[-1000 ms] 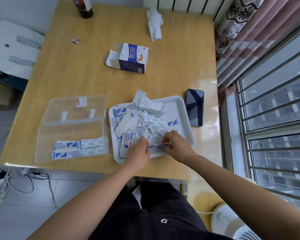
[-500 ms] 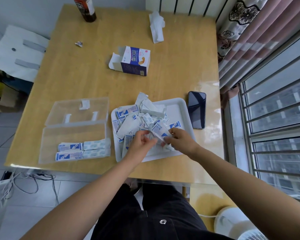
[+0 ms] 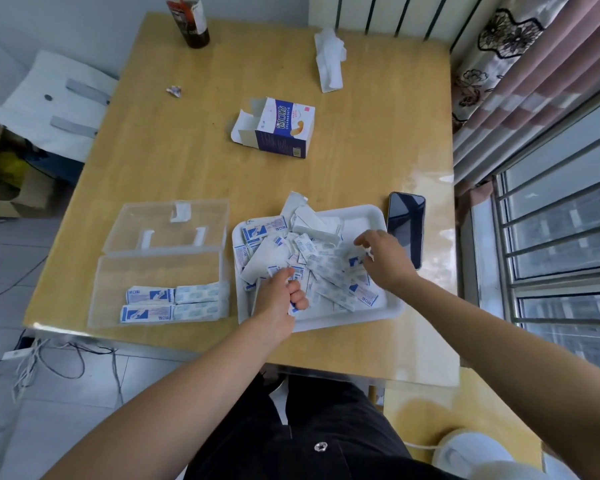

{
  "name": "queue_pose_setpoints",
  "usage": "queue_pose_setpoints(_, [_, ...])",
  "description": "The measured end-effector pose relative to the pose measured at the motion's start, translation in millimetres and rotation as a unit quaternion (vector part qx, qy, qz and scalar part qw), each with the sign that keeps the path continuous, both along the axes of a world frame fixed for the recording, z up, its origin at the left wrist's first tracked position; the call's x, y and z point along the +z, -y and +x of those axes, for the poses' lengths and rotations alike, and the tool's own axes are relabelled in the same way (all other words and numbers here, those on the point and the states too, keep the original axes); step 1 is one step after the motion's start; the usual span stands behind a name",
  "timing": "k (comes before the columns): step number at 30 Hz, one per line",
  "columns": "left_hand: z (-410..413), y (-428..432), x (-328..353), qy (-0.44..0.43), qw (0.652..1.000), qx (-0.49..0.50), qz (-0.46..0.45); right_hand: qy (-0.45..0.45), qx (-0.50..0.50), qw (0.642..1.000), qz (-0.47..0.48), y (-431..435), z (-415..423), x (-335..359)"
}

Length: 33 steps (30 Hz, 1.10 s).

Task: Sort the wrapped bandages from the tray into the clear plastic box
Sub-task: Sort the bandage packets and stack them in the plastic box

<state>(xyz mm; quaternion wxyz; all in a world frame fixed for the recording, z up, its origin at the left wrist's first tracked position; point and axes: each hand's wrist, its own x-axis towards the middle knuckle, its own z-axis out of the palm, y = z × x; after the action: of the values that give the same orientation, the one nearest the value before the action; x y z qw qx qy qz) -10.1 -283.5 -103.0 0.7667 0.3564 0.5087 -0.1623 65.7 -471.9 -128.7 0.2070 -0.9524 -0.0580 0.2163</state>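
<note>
Both hands, joined over the pile's near side half a second ago, have parted. The left hand (image 3: 278, 296) has drawn back to the near-left corner of the tray (image 3: 378, 216). The right hand (image 3: 387, 259) has travelled to the tray's far-right quarter, close to the phone (image 3: 406, 230) lying just right of the tray. Left fingers (image 3: 298, 299) are clenched round a small bundle of wrapped bandages (image 3: 274, 271), whose ends show beyond and behind the fist. Right fingers (image 3: 361, 241) are loosely bent over the loose pile (image 3: 329, 271); whether they pinch a wrapper cannot be told. Most bandages lie heaped in the tray, many slanting from far-left to near-right. Four stacks (image 3: 174, 303) already lie in the clear plastic box (image 3: 153, 268), open on the desk (image 3: 326, 161) just left of the tray, their long axes parallel to the tray's near rim. By this layout the box lies leftward of the bundle and the left hand is nearer; the bundle probably needs turning crosswise before joining those stacks.
</note>
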Motion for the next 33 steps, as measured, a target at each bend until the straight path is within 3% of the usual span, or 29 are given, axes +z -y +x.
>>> queue_pose_setpoints(3, [-2,2,1,-0.019,0.999,-0.041,-0.022,0.028,0.135,0.988,-0.076,-3,2,-10])
queue_pose_setpoints(5, [-2,3,2,-0.023,0.997,-0.058,-0.035,0.021,0.146,0.986,-0.078,-5,3,-10])
queue_pose_setpoints(17, [3,5,-6,-0.036,0.993,-0.102,-0.036,-0.087,-0.017,0.992,-0.088,18,30,37])
queue_pose_setpoints(19, [5,8,-5,-0.033,0.993,-0.111,-0.04,-0.087,-0.057,0.993,-0.053,22,32,45])
queue_pose_setpoints(21, [7,10,-3,-0.03,0.992,-0.116,-0.046,-0.131,-0.115,0.984,0.046,19,28,48])
queue_pose_setpoints(25, [9,13,-1,-0.017,0.991,-0.116,-0.058,-0.249,-0.215,0.924,0.195,10,9,46])
queue_pose_setpoints(30, [7,11,-4,-0.02,0.99,-0.136,-0.039,-0.105,-0.27,0.942,0.172,19,-8,31])
queue_pose_setpoints(33, [3,10,-7,-0.024,0.987,-0.154,-0.031,-0.205,-0.192,0.943,0.176,23,-15,35])
